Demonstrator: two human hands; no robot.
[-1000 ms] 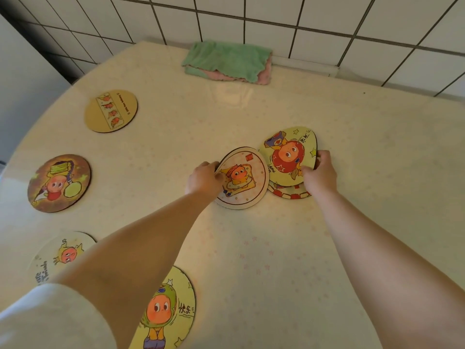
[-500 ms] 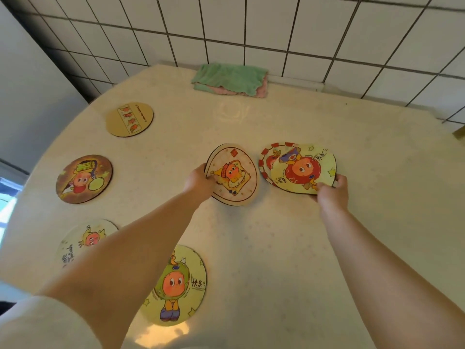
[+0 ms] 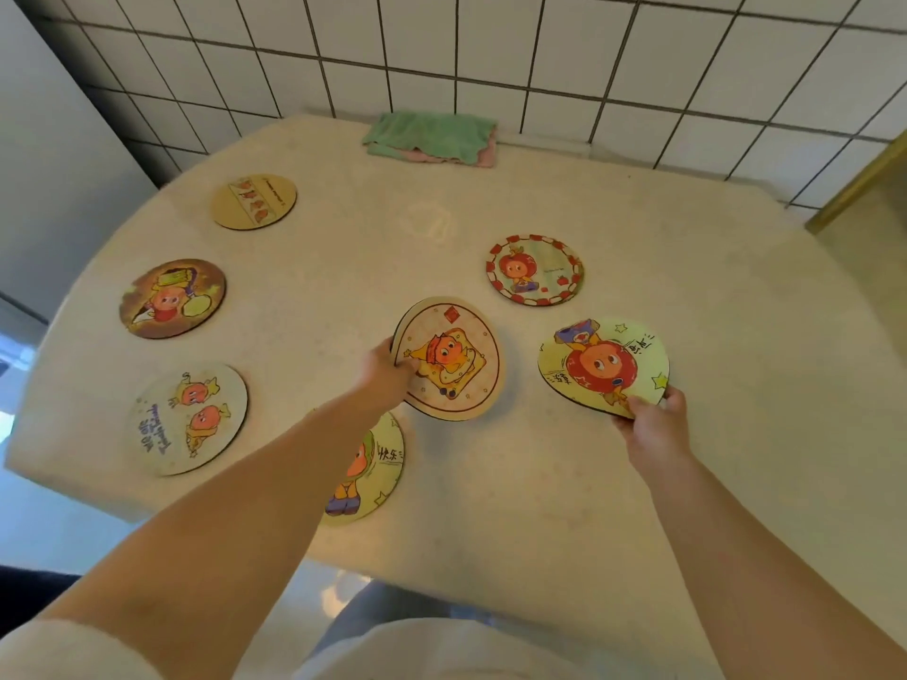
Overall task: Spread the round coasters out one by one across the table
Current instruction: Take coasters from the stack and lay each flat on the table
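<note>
My left hand [image 3: 385,374] grips the left edge of a cream coaster with a toast cartoon [image 3: 454,359], held tilted just above the table middle. My right hand [image 3: 655,418] pinches the lower right edge of a yellow-green coaster with a red round face [image 3: 603,365], lifted off the table. A red-bordered coaster [image 3: 535,269] lies flat behind them. Flat on the left lie a tan coaster [image 3: 254,201], a brown coaster [image 3: 173,298] and a pale coaster [image 3: 191,418]. My left forearm partly covers a green coaster [image 3: 378,466].
The round cream table [image 3: 540,483] stands against a white tiled wall. A folded green and pink cloth [image 3: 432,138] lies at the table's far edge. The near table edge runs just below the green coaster, with floor beneath it.
My right hand has pulled the yellow-green coaster to the right and toward me, uncovering the red-bordered coaster, which stays flat. My left hand still holds the toast coaster.
</note>
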